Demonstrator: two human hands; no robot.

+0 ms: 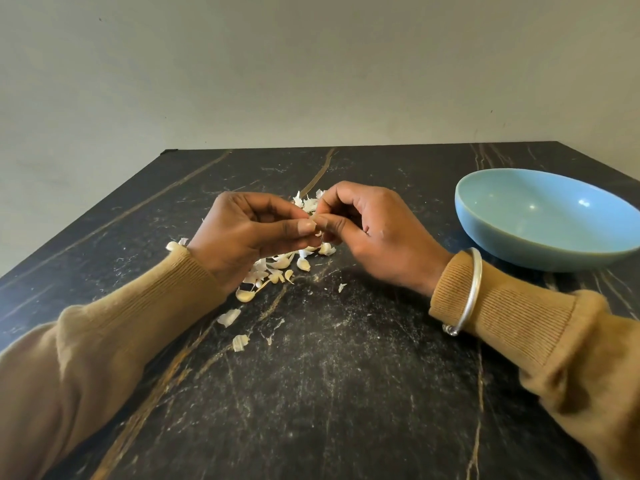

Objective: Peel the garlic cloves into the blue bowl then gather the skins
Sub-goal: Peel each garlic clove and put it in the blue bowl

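One blue bowl (540,237). One dark veined table (329,393). Two hands, left hand (242,233) and right hand (374,237), with two tan sleeves (114,323) and one silver bangle (472,292). One garlic piece (317,224) pinched between them, mostly hidden. Roughly four loose cloves (245,295); hard to fix exactly. Papery skins (256,271) overlap too much to count; three lie apart from the heap.

Left hand (249,230), right hand (367,233) meet fingertip to fingertip, fingers curled, pinching garlic piece (317,233); forearms angled inward.
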